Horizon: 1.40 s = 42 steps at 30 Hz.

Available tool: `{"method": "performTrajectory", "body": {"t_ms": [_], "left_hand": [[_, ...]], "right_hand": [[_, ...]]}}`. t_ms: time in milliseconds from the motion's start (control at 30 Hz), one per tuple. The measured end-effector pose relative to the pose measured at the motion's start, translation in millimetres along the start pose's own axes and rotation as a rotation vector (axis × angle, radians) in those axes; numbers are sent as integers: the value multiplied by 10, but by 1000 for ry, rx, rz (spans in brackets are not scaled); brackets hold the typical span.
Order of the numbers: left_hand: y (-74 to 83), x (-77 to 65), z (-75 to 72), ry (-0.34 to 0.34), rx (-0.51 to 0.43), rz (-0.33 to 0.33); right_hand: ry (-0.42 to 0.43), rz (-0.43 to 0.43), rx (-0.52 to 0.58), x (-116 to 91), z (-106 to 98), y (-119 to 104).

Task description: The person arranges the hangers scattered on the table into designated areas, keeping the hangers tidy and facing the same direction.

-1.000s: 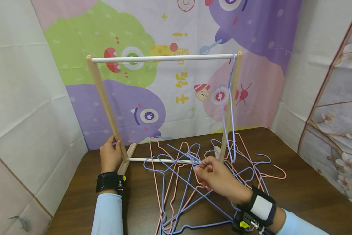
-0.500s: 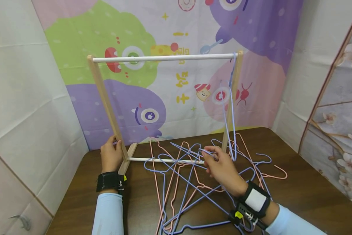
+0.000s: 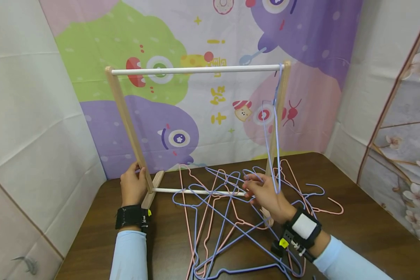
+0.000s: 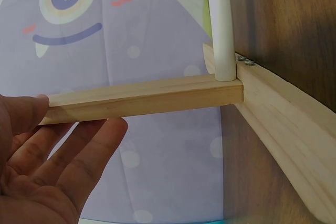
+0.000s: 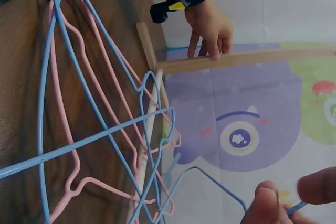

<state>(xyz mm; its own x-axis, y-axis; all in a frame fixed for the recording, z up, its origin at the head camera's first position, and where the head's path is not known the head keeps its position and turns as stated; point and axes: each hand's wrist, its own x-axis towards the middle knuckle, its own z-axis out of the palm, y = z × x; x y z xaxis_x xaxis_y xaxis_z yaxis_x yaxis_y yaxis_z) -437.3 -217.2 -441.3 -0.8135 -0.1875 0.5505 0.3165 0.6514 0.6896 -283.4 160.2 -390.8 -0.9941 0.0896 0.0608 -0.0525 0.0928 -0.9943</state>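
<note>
My left hand (image 3: 132,186) holds the left wooden upright (image 3: 128,124) of a small garment rack near its foot. In the left wrist view, the thumb and fingers lie on either side of this upright (image 4: 152,97). Over the pile of hangers, my right hand (image 3: 267,196) pinches a blue wire hanger (image 5: 218,182) between thumb and fingertips; part of it is hidden by the hand. A tangle of blue and pink hangers (image 3: 210,233) lies on the table, partly across the rack's lower white bar (image 3: 171,190). Another blue hanger (image 3: 277,136) hangs at the right end of the top bar (image 3: 195,70).
The dark wooden table (image 3: 97,237) carries the rack and the tangled hangers. More hooks, blue and pink (image 3: 330,208), stick out to the right of the rack. Behind stands a cartoon-printed cloth (image 3: 224,144), with pale cloth walls (image 3: 38,109) at both sides.
My right hand has moved a little right and toward the rack, drawing the blue hanger along over the pile. The left hand stays on the upright.
</note>
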Motion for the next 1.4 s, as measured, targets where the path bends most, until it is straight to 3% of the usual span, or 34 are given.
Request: {"method": "performTrajectory", "body": {"t_ms": [400,633,867,1067,1400], "left_hand": [[-45,32,22,-7,5,-19],[-55,35,28,-4,6,-13],[-53,32,21,-1,3,-3],[-55,28,6,-10,10,-10],[20,10,-19,-26,-7,-30]], "right_hand": [[135,-103,-79,152,-78,179],[246,-247,21,110,89,151],[252,-353,77,40,321,-20],[278,-384,87,-6,507,-144],[229,-404,77,-92,723,-345]]}}
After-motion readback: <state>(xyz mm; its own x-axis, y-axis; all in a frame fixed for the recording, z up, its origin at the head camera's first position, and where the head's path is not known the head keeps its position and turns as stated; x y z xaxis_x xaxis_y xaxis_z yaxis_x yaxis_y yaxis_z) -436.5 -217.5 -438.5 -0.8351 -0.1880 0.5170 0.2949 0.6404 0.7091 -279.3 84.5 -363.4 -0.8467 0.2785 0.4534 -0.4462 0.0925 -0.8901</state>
